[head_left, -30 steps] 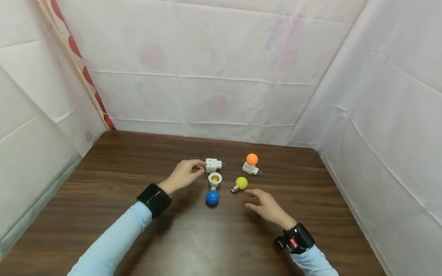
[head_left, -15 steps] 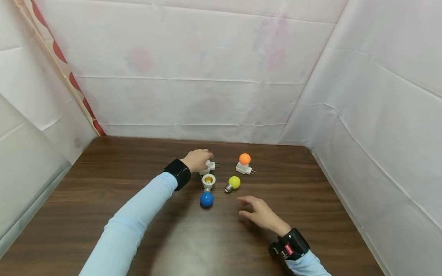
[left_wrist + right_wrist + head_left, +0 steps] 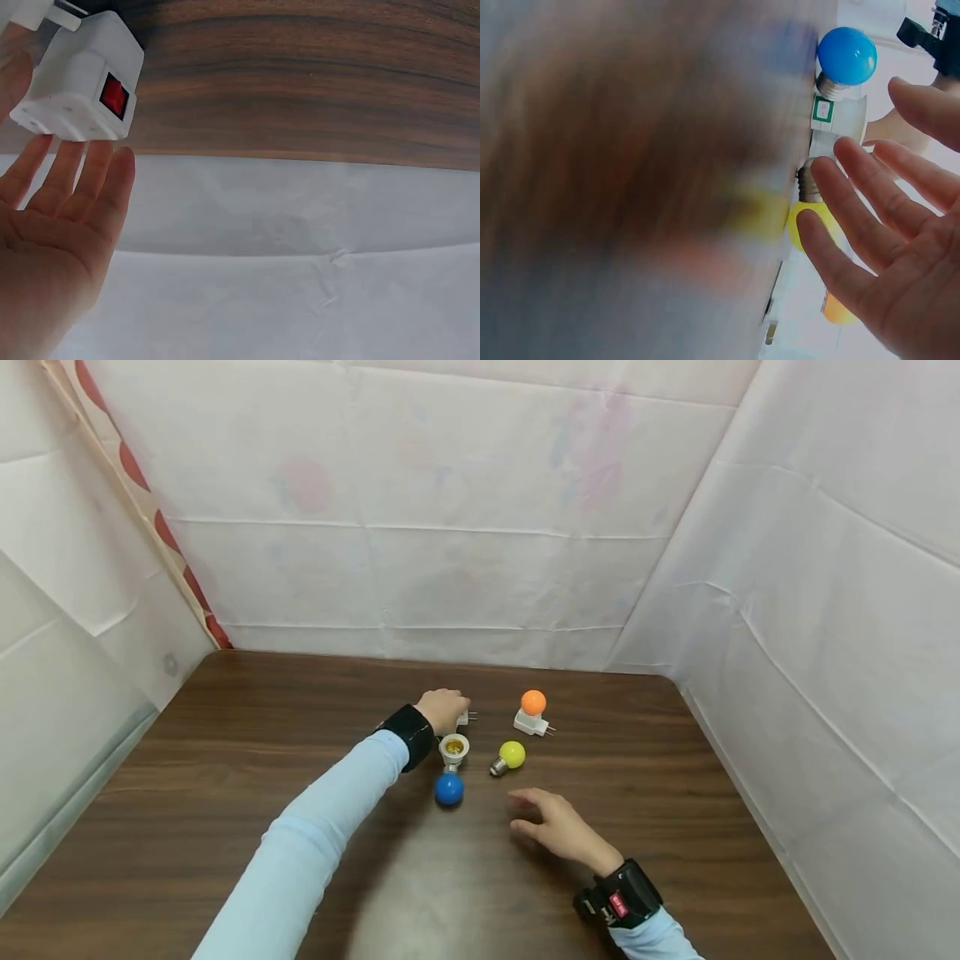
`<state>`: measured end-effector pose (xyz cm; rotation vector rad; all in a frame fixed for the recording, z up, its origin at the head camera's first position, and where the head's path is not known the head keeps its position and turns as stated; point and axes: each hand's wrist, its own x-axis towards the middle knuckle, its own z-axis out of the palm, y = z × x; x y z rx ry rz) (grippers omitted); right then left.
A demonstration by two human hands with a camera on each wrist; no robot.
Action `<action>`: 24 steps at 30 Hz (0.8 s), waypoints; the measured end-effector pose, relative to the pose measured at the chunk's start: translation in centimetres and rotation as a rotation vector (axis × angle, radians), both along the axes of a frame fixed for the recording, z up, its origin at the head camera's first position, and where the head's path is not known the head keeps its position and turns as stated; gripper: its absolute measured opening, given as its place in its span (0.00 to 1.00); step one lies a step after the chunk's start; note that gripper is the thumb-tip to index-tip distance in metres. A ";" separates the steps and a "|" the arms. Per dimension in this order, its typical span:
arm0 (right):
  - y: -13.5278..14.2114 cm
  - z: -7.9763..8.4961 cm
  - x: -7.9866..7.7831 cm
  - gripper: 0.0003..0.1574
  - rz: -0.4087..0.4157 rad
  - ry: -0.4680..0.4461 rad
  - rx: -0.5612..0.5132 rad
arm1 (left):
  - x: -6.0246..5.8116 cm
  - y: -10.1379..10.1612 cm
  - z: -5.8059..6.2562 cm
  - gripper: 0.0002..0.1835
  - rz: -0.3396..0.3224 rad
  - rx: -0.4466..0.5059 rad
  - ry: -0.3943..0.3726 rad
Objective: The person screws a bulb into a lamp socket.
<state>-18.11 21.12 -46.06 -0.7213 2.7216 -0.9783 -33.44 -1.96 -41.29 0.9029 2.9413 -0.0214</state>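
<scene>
As seen from the head, left to right: note first a pale sheet [image 3: 67, 710] edging the brown wood-grained tabletop [image 3: 187, 827]. Next, see a light blue sleeve [image 3: 300, 852] and a black wristband [image 3: 406, 738], then the left hand [image 3: 441, 710], stretched over a white adapter [image 3: 462, 719] and hiding most of it. Compare the left wrist view: fingers almost straight, with tips touching the lower edge of the adapter, near a red switch [image 3: 115, 96]. In front of the adapter, on the tabletop, observe a round white socket [image 3: 453, 749] with a gold-coloured interior, facing upward; nearer the person, a blue bulb [image 3: 448, 789], with screw base directed toward the socket, contact between the two unclear. Further right, find a yellow bulb [image 3: 512, 754], lying on its side, with metal base pointing left and toward the person. Behind it and slightly right, note an orange bulb [image 3: 533, 702], upright in a white plug base [image 3: 531, 723] with prongs pointing right. At right, see the right hand [image 3: 558, 827], loose, with fingers extended and spread, near the yellow bulb but apart from it. Last, observe a second wristband [image 3: 626, 893] with a red label and, at the far right, another pale sheet [image 3: 810, 635].
</scene>
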 end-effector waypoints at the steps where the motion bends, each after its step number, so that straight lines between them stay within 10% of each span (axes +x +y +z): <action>1: -0.1 0.0 0.0 0.28 0.003 -0.009 0.000 | -0.1 0.1 -0.1 0.20 0.001 -0.006 0.003; 17: -1.0 -0.1 -0.8 0.28 0.036 -0.039 -0.008 | -1.0 -2.5 -1.2 0.18 0.032 0.066 0.060; 24: -0.9 0.1 -1.0 0.29 0.036 -0.048 0.004 | -0.5 -4.6 0.9 0.21 0.179 0.437 0.141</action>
